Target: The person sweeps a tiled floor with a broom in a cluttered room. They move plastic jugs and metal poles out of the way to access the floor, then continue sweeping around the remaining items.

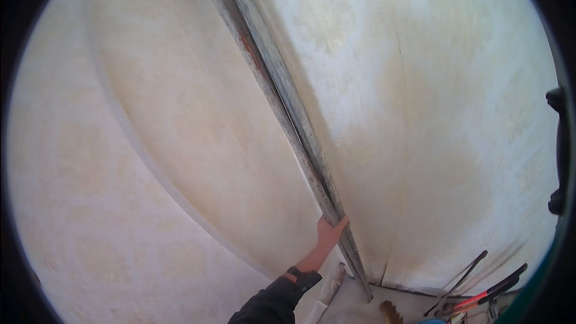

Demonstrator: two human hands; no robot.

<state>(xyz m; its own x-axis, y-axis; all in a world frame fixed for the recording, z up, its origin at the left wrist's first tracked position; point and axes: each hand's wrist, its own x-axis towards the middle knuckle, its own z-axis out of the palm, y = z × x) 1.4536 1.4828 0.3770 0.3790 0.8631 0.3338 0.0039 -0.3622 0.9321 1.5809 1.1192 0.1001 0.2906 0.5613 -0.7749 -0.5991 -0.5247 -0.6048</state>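
Observation:
Two long grey metal poles point(288, 108) run close together from the top of the view down to the floor by the wall. A rusty reddish patch marks the left one, and a narrow gap shows between them higher up. My left hand point(330, 232) is closed around both poles near their lower end, its thumb on the right side. A dark sleeve and a dark band at the wrist lead to it from the lower edge. My right hand is out of view.
Pale, blotchy walls point(432, 114) stand behind the poles. On the floor at lower right are a tool with red and black handles point(489, 291), a thin dark rod point(459, 282) leaning on the wall and a brown bristly thing point(391, 312). A whitish roll-like object point(332, 285) lies near the poles' foot.

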